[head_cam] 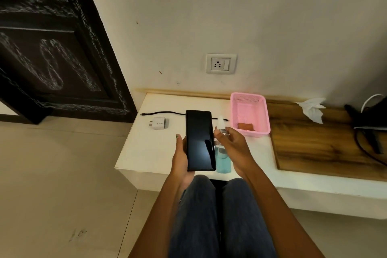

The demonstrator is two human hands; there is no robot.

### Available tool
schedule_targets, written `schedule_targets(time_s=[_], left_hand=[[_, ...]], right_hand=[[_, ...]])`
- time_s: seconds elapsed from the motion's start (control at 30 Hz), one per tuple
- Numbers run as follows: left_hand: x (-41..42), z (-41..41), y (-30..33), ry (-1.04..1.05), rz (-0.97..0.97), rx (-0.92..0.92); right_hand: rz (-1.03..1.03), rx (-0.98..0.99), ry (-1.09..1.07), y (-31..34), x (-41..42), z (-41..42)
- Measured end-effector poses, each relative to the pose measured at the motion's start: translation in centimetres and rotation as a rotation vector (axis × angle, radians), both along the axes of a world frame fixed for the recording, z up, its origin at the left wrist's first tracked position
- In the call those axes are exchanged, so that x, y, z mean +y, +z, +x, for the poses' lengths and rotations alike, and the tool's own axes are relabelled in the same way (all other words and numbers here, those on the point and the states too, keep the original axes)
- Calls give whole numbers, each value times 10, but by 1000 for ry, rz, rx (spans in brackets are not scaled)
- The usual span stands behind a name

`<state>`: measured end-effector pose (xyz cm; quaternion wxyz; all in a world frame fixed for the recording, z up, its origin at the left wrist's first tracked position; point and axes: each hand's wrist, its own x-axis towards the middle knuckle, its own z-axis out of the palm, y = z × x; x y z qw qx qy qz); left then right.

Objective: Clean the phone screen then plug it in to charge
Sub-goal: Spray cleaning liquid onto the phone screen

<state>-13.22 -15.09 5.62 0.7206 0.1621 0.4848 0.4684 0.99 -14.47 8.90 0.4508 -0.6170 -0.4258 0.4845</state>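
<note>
Now we grip the phone [200, 140] in our left hand [181, 156], our right hand [234, 148] curled round the spray bottle [222, 153], charger [158, 123] on the ledge [150, 153].

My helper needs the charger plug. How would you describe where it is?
On the white ledge below the wall socket, look left of the held phone. The white charger adapter lies just before the black cable, the only small white block there.

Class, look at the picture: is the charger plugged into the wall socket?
No: the charger lies on the white table, and the wall socket above it has nothing in it.
</note>
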Motion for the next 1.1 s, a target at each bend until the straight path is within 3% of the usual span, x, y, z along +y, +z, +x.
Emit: schedule_targets(time_s=[0.2,0.57,0.97,1.1], left_hand=[[-22,2,13,-51,1,-353],[-30,14,14,-104,100,-538],[-34,14,10,-120,34,-264],[-34,12,9,-129,38,-268]], right_hand=[[54,1,69,17,-21,3],[183,-178,-83,32,-39,13],[342,-171,88,49,-38,8],[372,-345,131,55,-38,4]])
